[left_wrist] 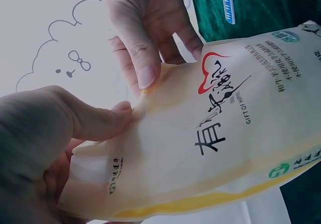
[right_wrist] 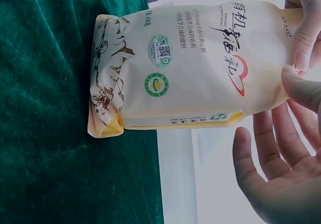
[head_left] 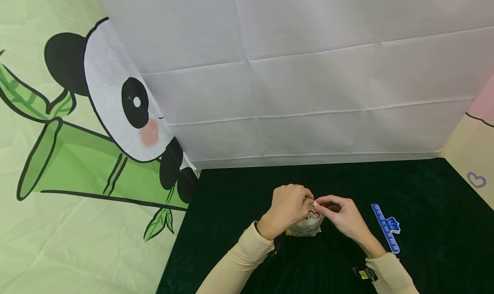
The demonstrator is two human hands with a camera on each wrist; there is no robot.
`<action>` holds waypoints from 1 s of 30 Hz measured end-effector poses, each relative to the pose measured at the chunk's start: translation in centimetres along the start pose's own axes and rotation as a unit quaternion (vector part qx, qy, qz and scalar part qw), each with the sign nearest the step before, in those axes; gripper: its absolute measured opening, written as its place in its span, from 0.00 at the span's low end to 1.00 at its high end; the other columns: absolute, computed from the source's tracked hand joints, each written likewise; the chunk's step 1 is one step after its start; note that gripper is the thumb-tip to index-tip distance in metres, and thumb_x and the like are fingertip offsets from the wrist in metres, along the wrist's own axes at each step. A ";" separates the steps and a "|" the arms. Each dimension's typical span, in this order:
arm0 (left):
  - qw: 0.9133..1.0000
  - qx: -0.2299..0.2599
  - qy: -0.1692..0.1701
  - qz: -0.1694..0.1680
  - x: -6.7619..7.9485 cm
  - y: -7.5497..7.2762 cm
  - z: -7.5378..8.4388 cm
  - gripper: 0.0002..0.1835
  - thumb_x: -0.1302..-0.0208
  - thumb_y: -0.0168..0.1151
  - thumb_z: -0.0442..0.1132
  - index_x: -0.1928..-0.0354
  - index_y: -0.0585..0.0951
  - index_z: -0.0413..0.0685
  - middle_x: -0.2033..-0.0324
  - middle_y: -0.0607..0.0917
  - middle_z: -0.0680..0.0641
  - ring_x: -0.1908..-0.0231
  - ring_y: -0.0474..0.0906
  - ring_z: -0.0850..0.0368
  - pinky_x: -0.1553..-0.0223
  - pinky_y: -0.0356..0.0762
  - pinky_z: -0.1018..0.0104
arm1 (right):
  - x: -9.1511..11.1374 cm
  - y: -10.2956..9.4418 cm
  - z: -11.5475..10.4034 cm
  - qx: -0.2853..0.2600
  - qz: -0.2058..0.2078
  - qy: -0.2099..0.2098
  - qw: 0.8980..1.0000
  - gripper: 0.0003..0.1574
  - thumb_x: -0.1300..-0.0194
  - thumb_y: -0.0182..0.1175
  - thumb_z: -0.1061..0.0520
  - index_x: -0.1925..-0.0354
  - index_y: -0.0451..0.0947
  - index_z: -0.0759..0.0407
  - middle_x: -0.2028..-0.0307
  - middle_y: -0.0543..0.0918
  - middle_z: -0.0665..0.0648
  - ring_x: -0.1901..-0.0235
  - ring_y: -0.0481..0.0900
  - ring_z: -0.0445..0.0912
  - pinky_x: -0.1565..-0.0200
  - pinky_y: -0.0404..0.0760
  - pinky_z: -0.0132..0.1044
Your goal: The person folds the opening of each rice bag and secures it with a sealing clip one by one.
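A cream paper-like bag (head_left: pixel 305 230) with a red heart outline and dark lettering stands on the dark green cloth, its base against it in the right wrist view. My left hand (head_left: pixel 288 205) pinches the bag's top edge between thumb and fingers. Right beside it, my right hand (head_left: pixel 342 217) pinches the same edge, thumb tip close to the left thumb. The left wrist view shows both thumbs (left_wrist: pixel 147 77) on the printed face near the top. The other fingers of my right hand (right_wrist: pixel 286 158) spread below the bag in the right wrist view.
To the right of my right hand lies a blue strip (head_left: pixel 386 228) with white tick marks and a crown-shaped tab. The green cloth (head_left: pixel 231 191) covers the table. A white sheet (head_left: pixel 308 88) hangs behind, and a panda-printed cloth (head_left: pixel 112 92) hangs at the left.
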State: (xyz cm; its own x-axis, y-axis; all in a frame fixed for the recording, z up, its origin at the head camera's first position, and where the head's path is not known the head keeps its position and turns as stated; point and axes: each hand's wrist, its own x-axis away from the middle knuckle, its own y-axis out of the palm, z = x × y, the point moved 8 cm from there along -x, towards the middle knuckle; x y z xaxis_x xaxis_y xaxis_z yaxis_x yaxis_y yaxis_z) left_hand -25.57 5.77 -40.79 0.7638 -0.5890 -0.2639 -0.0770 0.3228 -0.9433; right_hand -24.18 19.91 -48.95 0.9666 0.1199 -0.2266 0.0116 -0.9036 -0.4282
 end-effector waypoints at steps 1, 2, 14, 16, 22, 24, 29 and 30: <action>1.000 0.002 0.000 0.001 0.0 0.0 0.0 0.08 0.26 0.69 0.44 0.60 0.94 0.54 0.64 0.93 0.55 0.81 0.67 0.68 0.83 0.61 0.80 | 0.0 0.0 0.0 0.003 0.003 0.000 1.000 0.11 0.24 0.67 0.53 0.48 0.88 0.54 0.49 0.91 0.57 0.53 0.86 0.39 0.50 0.85 0.33; 1.000 0.003 0.000 0.001 0.1 0.0 0.0 0.08 0.26 0.69 0.44 0.60 0.94 0.54 0.64 0.93 0.55 0.81 0.67 0.68 0.83 0.61 0.80 | 0.1 0.0 0.0 0.008 0.006 -0.001 1.000 0.10 0.25 0.67 0.53 0.49 0.88 0.54 0.50 0.91 0.56 0.53 0.86 0.39 0.50 0.85 0.34; 1.000 -0.001 -0.001 -0.004 0.5 -0.1 0.0 0.08 0.26 0.68 0.44 0.59 0.94 0.54 0.65 0.93 0.55 0.81 0.67 0.67 0.83 0.61 0.79 | 2.1 0.4 -0.9 0.125 0.107 -0.128 0.978 0.13 0.35 0.73 0.66 0.54 0.89 0.53 0.57 0.91 0.49 0.57 0.88 0.40 0.52 0.88 0.38; 1.000 0.000 0.000 -0.003 0.6 -0.2 0.1 0.08 0.26 0.68 0.44 0.60 0.94 0.54 0.65 0.93 0.56 0.81 0.67 0.67 0.83 0.61 0.79 | 2.5 0.4 -1.2 0.148 0.124 -0.153 0.969 0.15 0.38 0.74 0.68 0.54 0.89 0.56 0.57 0.91 0.50 0.58 0.89 0.43 0.53 0.89 0.36; 1.000 -0.001 0.003 -0.004 0.9 -0.3 0.2 0.08 0.26 0.68 0.45 0.60 0.94 0.54 0.66 0.93 0.56 0.82 0.66 0.68 0.84 0.60 0.79 | 3.4 0.6 -1.6 0.206 0.165 -0.198 0.944 0.17 0.45 0.78 0.68 0.56 0.90 0.58 0.61 0.92 0.52 0.62 0.89 0.45 0.57 0.86 0.30; 1.000 -0.001 0.004 -0.004 1.0 -0.3 0.2 0.08 0.26 0.69 0.45 0.60 0.94 0.54 0.66 0.93 0.56 0.81 0.66 0.68 0.84 0.60 0.79 | 3.6 0.7 -1.6 0.206 0.175 -0.199 0.942 0.17 0.45 0.79 0.68 0.57 0.90 0.58 0.62 0.91 0.52 0.63 0.88 0.45 0.55 0.82 0.24; 1.000 -0.001 0.008 -0.005 1.1 -0.3 0.3 0.08 0.26 0.69 0.45 0.60 0.94 0.54 0.65 0.93 0.56 0.81 0.67 0.68 0.83 0.61 0.79 | 3.9 0.8 -1.8 0.199 0.203 -0.191 0.939 0.15 0.46 0.78 0.69 0.60 0.90 0.59 0.65 0.91 0.53 0.65 0.87 0.46 0.56 0.80 0.27; 1.000 -0.002 0.009 -0.006 1.2 -0.3 0.3 0.08 0.26 0.69 0.45 0.60 0.94 0.54 0.65 0.93 0.56 0.81 0.67 0.68 0.83 0.61 0.80 | 4.0 0.9 -1.8 0.201 0.210 -0.188 0.938 0.14 0.46 0.78 0.69 0.60 0.90 0.59 0.66 0.91 0.52 0.65 0.86 0.47 0.58 0.81 0.31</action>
State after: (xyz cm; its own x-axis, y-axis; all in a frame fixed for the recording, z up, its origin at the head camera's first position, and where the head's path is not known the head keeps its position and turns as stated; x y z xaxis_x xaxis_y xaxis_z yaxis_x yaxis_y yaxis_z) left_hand -24.48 5.20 -40.75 0.7534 -0.6055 -0.2564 -0.0707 0.3131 -0.9471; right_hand -19.85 18.88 -48.65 0.7043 -0.0068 -0.7098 -0.5204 -0.6851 -0.5098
